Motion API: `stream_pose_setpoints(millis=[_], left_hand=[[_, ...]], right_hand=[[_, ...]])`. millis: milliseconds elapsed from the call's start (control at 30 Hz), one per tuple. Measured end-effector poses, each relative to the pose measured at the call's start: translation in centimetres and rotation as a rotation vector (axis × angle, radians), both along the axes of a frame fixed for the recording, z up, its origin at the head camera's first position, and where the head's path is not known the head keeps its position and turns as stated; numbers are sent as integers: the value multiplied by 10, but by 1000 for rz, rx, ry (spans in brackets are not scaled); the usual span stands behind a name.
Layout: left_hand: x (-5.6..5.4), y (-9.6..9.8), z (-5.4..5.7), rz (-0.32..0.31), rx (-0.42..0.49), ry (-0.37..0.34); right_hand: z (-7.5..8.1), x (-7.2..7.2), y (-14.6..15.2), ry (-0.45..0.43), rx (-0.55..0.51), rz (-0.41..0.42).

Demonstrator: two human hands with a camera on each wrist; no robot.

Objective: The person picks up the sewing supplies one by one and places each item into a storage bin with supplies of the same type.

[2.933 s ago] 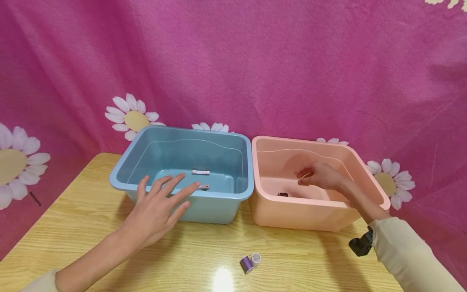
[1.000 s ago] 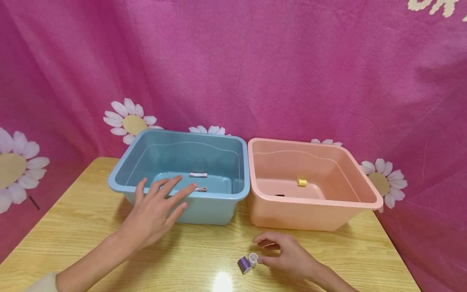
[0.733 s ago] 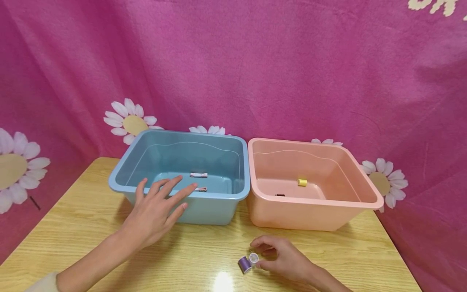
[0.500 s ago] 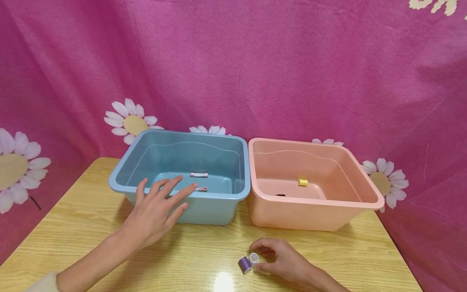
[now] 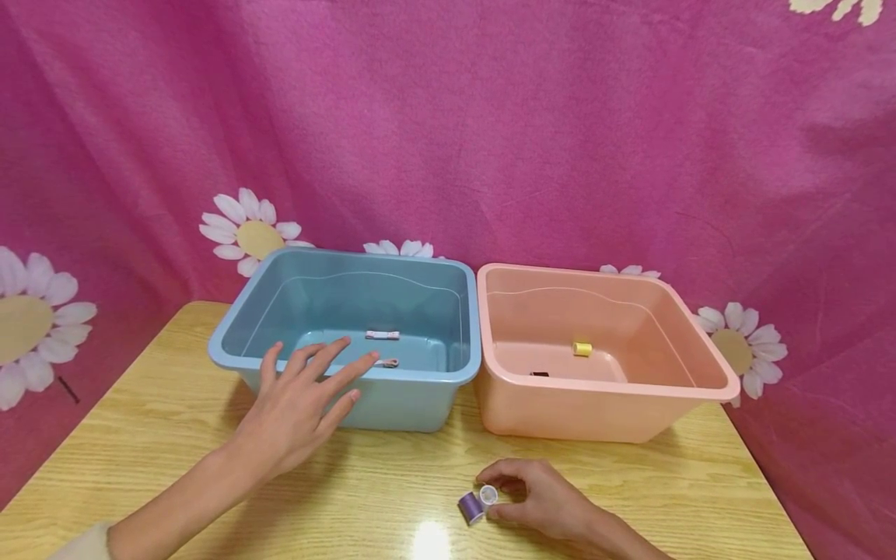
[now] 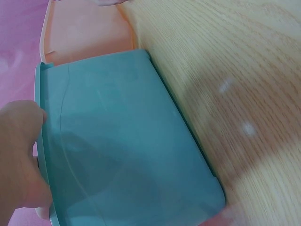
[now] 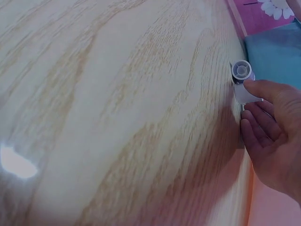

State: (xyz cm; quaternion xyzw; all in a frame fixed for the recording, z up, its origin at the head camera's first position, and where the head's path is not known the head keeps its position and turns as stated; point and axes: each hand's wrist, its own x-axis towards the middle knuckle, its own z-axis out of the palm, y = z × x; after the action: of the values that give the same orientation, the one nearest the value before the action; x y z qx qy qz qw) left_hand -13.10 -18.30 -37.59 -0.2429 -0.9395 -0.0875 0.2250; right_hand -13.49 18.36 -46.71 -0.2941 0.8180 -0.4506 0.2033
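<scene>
My right hand (image 5: 542, 498) is low at the table's front, thumb and forefinger pinching a white spool of thread (image 5: 488, 495). Right beside that spool lies a purple spool of thread (image 5: 470, 508). In the right wrist view, the thumb is against the white spool (image 7: 245, 94), close to the purple spool's round end (image 7: 241, 69). My left hand (image 5: 294, 412) spreads its fingers over the near rim of a blue plastic tub (image 5: 406, 375); the left wrist view shows that hand (image 6: 21, 155) along the rim.
A pink tub (image 5: 574, 416) stands right of the blue one, holding a yellow spool (image 5: 582, 349) and a small dark item (image 5: 539, 374). Inside the blue tub lie a whitish strip (image 5: 382, 335) and a small looped piece (image 5: 388, 363). A flowered magenta cloth (image 5: 448, 140) hangs behind.
My right hand has left the pink tub, where the yellow spool now lies. It has come down to the table and closed its fingertips about the white spool. The left hand stays put.
</scene>
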Motion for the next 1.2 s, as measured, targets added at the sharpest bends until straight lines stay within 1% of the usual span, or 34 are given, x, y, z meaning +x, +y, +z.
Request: stream_pose_setpoints(millis=[267,533,700,833,967,1067,1200], left_hand=[[0,0,-1,-9,9,7],[0,0,-1,-19,15,31],[0,0,0,-10,13,18],[0,1,0,-6,12,6],[0,1,0,-10,14,8],[0,0,0,-13,15,11],[0,0,0,-10,13,13]], right_hand=[[0,-1,-1,-21,23,-5],[0,-1,-1,-32,0,-11],[1,-1,0,0,-30,-12],[4,0,5,23,-51,-42],[12,1,9,41,-69,-68],[20,0,12,84,-80,-80],[32,-1,15,175,-109,-80]])
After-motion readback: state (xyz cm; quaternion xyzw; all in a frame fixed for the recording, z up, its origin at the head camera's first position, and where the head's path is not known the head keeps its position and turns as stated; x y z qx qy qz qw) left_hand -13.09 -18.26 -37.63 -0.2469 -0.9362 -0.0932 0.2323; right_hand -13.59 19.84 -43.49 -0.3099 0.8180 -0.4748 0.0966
